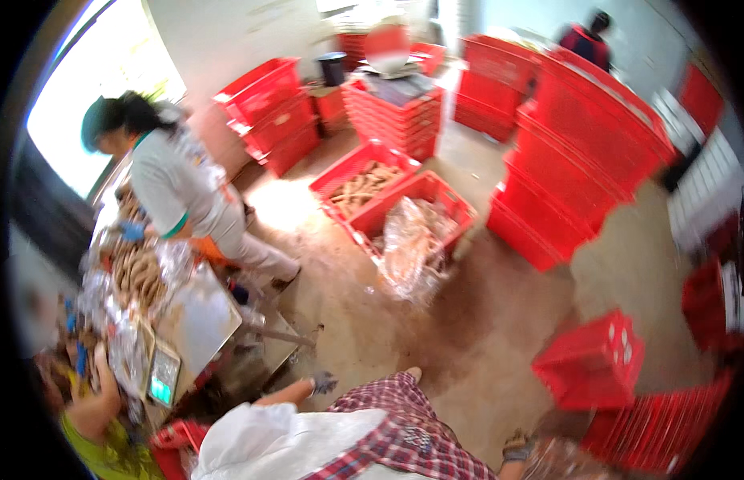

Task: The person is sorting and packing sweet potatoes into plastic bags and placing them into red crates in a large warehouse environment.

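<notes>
My left hand (323,383), in a grey glove, is at the lower centre with its fingers apart and nothing in them. My right hand (516,446), also gloved, is at the lower right edge, closed on crumpled clear brownish plastic (556,460). My checked garment (388,436) fills the bottom middle. Ahead on the floor sit a red crate (348,224) holding ribs of long brown produce (370,182) and another red crate (460,210) with crumpled plastic bags (408,240) spilling over its side.
Two co-workers (180,184) (92,424) work at the left table (196,312), with produce, bags and a lit scale (164,376). Red crate stacks (572,160) (268,120) stand ahead; a loose crate (588,360) and more crates (652,424) lie right. A person (588,48) stands at back.
</notes>
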The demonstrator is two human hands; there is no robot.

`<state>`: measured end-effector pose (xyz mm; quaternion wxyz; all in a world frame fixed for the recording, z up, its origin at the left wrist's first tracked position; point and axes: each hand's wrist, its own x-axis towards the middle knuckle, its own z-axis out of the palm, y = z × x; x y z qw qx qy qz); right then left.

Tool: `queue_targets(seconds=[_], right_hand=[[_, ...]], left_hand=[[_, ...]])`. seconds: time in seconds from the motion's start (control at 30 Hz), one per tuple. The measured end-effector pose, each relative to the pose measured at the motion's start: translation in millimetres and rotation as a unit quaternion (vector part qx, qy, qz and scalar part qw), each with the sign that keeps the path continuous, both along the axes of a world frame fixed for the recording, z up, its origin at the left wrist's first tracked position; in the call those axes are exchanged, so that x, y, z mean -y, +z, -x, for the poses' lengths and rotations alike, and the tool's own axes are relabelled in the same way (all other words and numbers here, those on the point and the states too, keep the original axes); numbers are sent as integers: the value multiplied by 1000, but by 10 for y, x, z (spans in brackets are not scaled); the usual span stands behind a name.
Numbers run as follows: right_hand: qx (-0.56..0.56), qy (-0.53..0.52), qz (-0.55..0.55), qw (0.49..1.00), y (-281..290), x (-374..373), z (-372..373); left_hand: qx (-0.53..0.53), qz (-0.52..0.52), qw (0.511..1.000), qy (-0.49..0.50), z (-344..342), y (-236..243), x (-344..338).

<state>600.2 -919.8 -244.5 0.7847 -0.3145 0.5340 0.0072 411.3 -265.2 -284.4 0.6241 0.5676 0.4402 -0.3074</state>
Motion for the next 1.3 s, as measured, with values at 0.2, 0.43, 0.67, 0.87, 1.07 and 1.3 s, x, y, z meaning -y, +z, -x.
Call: queue_targets(seconds=[0.2,0.43,0.67,0.87,1.07,1.3], right_hand=[[-72,289,103,949,198,-1352,-1608],[-60,534,27,843,-93,-2272,-2767],[-76,593,2,802,-419,-2062,-3175],[-78,597,-6,799,-551,-1881,-3405],[-74,599,0,797,-514,-1770,-3553],[-55,584,17,810,-254,-1549,-3761]], left_hand=[[142,-217,965,27,-1204,1040,554],[109,-260,958,51,-810,1964,1542],[-294,-133,930,-177,339,2758,3042],[-280,-130,949,-69,245,2700,3263],[-205,-134,966,79,-34,2505,3230],[-196,-154,968,36,234,2524,3311]])
